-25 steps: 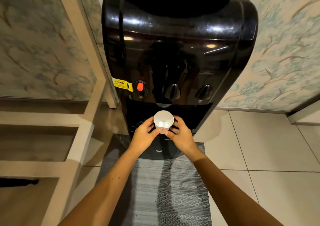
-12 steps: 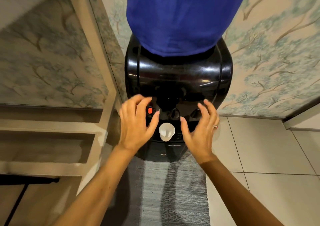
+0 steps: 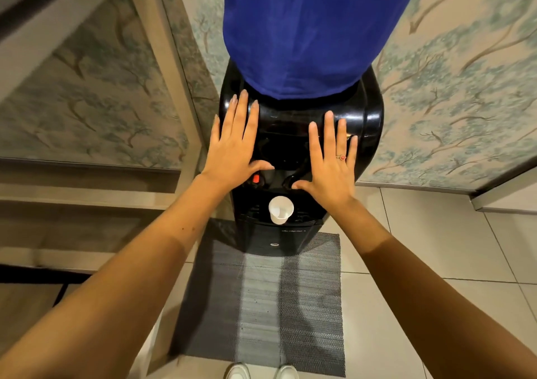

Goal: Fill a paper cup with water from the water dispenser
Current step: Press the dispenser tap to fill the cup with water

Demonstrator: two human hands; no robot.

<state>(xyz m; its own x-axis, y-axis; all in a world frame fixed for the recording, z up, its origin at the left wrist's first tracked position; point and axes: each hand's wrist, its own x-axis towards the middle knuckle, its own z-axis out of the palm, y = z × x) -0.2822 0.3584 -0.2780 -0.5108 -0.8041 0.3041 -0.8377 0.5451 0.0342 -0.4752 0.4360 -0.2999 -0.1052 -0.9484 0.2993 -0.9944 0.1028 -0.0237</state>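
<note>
The black water dispenser [image 3: 299, 152] stands under a blue-covered bottle [image 3: 308, 30]. In front of its upper panel, the left hand [image 3: 235, 143] and right hand [image 3: 331, 158] are spread flat, holding nothing. Below its taps, the paper cup [image 3: 280, 208] sits placed on the tray; filling apparently remains.

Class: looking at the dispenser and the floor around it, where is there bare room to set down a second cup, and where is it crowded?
Free: the grey mat between the dispenser base and the shoes, and the tiles right of the mat. Crowded: the drip tray, taken by the paper cup, and the front above the taps, with the left hand and right hand spread open before it.
</note>
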